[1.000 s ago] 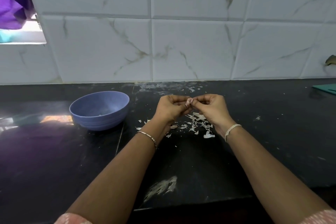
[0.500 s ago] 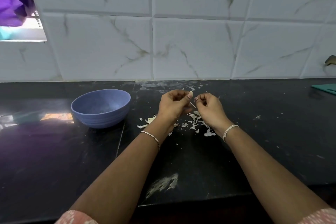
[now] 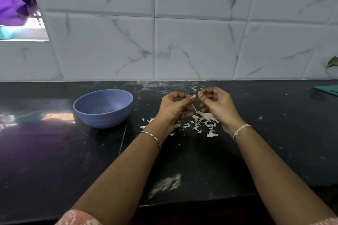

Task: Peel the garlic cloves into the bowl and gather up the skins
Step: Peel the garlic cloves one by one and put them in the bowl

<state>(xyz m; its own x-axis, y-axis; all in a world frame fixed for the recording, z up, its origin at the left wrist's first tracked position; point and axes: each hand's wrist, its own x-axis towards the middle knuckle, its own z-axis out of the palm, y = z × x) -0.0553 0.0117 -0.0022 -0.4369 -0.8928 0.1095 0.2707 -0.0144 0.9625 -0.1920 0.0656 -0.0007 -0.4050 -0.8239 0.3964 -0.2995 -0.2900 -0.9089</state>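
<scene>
Two hands, both working close together just above the counter. The left hand (image 3: 175, 109) has its fingers curled in and pinches a garlic clove (image 3: 193, 97) at the tips. It's tiny in frame, so I can't say how much skin is left on it. The right hand (image 3: 217, 105) sits just beside it, fingers curled too, thumb and forefinger nipped on what looks like a strip of skin (image 3: 195, 108) trailing down between the hands.

Right under them is the pile of skins (image 3: 203, 123), scattered on the black counter (image 3: 201, 159), with a few flakes strayed out past the left wrist. The blue bowl (image 3: 103, 107) is off to the left, apart from the hand. There's something pale in the bottom, probably peeled cloves, but it's hard to tell.

My take on doing this bit well:
- Hold the clove firm without crushing it.
- Pull the strip along the clove's length, not sideways, so it comes off whole instead of in crumbs.
- Let it fall straight onto the pile, since every stray flake needs gathering later.
- Carry the clove over to the bowl rather than tossing it, and keep the arm from sweeping through those light skins.
</scene>
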